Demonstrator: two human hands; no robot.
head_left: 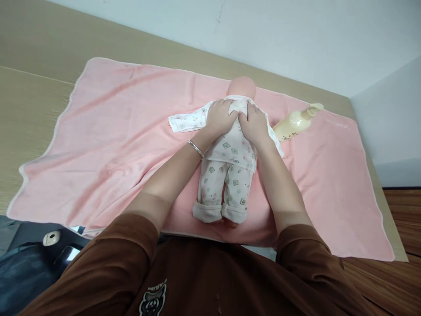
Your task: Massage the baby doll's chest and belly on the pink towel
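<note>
Baby doll [227, 151] lies seemingly face-down on the pink blanket [98, 127], probably for cushioning; my left hand [219, 118] and right hand [255, 123] rest flat across its upper back, likely for even contact.

- We are seeing plain pink across the white-edged blanket [332, 188]
- We are noticing small green prints on the white doll top [230, 147] and trousers [210, 186]
- We are finding pale, creamy yellow on the dark-lettered bottle [294, 124]
- We are wearing a brown shirt [204, 276]
</note>
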